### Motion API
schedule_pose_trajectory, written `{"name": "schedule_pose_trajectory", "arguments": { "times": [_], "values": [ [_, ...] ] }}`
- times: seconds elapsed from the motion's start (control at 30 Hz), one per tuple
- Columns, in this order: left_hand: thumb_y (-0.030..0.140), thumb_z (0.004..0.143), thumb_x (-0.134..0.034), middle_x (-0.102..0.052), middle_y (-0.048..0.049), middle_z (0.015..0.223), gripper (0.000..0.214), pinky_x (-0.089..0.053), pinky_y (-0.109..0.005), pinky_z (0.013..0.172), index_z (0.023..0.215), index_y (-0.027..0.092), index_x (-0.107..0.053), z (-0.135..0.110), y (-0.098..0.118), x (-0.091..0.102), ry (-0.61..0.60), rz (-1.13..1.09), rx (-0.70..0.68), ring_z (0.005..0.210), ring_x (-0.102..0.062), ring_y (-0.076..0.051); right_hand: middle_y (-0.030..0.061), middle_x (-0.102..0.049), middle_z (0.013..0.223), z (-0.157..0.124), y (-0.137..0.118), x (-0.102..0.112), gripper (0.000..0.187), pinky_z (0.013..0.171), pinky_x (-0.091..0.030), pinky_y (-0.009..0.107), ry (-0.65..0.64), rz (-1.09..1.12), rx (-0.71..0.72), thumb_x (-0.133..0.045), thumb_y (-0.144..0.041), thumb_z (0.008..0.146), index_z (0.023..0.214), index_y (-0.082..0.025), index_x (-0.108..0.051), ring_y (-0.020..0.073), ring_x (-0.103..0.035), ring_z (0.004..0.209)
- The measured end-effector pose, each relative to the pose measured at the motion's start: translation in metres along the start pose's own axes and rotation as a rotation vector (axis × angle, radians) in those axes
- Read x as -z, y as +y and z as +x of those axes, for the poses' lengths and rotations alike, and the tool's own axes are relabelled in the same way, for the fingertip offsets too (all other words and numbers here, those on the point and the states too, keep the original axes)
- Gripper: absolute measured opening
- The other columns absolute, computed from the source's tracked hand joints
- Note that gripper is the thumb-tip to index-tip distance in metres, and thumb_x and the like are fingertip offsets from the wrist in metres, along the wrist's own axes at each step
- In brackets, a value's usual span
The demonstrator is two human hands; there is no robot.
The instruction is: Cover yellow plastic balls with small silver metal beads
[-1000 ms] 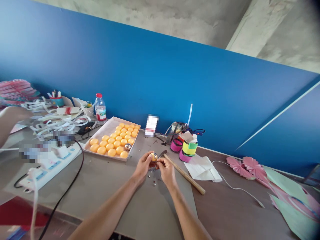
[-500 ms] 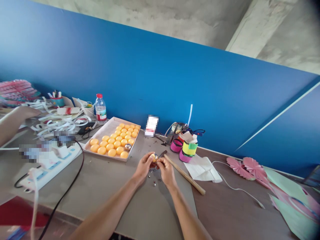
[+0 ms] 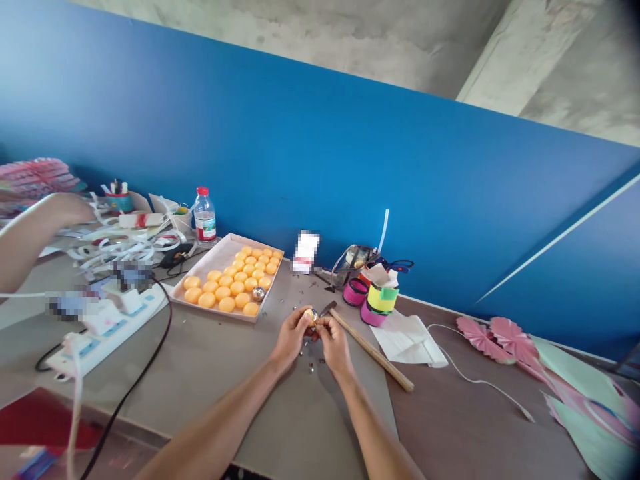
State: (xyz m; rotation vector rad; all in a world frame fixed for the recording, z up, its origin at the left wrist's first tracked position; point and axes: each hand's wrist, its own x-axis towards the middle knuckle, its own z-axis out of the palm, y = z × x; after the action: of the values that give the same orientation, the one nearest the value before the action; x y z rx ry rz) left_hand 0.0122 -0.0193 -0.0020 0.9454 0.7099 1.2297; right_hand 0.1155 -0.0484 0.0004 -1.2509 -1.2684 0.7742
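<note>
Both my hands meet over the grey table [image 3: 235, 393]. My left hand [image 3: 290, 337] is closed round a small yellow ball [image 3: 310, 315] with shiny bits on it. My right hand [image 3: 333, 340] pinches at the same ball from the right. Small silver pieces [image 3: 311, 363] lie scattered on the table just under my hands. Behind and to the left sits a shallow tray [image 3: 220, 250] holding several yellow balls [image 3: 227, 290] and one silver-covered ball [image 3: 258, 293].
A wooden-handled tool [image 3: 373, 351] lies right of my hands, beside white paper [image 3: 407, 339] and coloured tape rolls [image 3: 380, 300]. A water bottle [image 3: 205, 217], a power strip [image 3: 107, 320] with cables and white paper strips [image 3: 113, 243] fill the left. Another person's arm [image 3: 35, 230] reaches in at far left. Pink paper shapes [image 3: 493, 337] lie at right.
My hands have stayed on the ball with only slight shifts. The other person's arm at far left has reached further right over the paper strips.
</note>
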Motion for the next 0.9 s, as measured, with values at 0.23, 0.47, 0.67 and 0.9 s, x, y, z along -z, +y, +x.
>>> {"name": "schedule_pose_trajectory", "arguments": {
  "times": [0.23, 0.47, 0.67, 0.9],
  "values": [
    [0.044, 0.069, -0.062, -0.060, -0.0014, 0.075, 0.039, -0.046, -0.024, 0.053, 0.095, 0.015, -0.059, -0.003, -0.002, 0.000, 0.033, 0.123, -0.063, 0.055, -0.053, -0.011, -0.0027, -0.052, 0.060, 0.000, 0.005, -0.003, 0.014, 0.054, -0.042, 0.024, 0.064, 0.002, -0.035, -0.049, -0.033, 0.077, 0.072, -0.020, -0.049, 0.0124, -0.050, 0.055],
    [0.047, 0.072, -0.059, -0.058, 0.0003, 0.069, 0.041, -0.045, -0.025, 0.052, 0.096, 0.014, -0.059, 0.000, -0.004, 0.000, -0.027, 0.045, -0.005, 0.050, -0.053, -0.011, -0.0044, -0.048, 0.055, 0.003, 0.006, 0.002, 0.021, 0.052, -0.040, 0.023, 0.055, 0.027, -0.053, -0.049, -0.039, 0.078, 0.068, -0.020, -0.046, 0.0119, -0.047, 0.051],
    [0.048, 0.069, -0.062, -0.061, -0.0020, 0.078, 0.045, -0.046, -0.023, 0.055, 0.099, 0.015, -0.061, 0.004, -0.001, 0.005, 0.073, 0.041, 0.033, 0.054, -0.055, -0.010, 0.0027, -0.060, 0.072, 0.012, 0.010, 0.025, 0.016, 0.065, -0.043, 0.027, 0.048, -0.341, 0.074, -0.050, -0.030, 0.076, 0.077, -0.018, -0.060, 0.0166, -0.055, 0.068],
    [0.048, 0.065, -0.065, -0.062, -0.0017, 0.074, 0.047, -0.046, -0.023, 0.052, 0.098, 0.015, -0.062, 0.007, 0.002, 0.005, 0.105, 0.007, 0.035, 0.052, -0.055, -0.010, 0.0066, -0.062, 0.091, 0.003, 0.009, 0.021, 0.023, 0.075, -0.038, 0.029, -0.272, -0.881, 0.066, -0.057, -0.021, 0.073, 0.094, -0.022, -0.064, 0.0203, -0.057, 0.086]
  ]
}}
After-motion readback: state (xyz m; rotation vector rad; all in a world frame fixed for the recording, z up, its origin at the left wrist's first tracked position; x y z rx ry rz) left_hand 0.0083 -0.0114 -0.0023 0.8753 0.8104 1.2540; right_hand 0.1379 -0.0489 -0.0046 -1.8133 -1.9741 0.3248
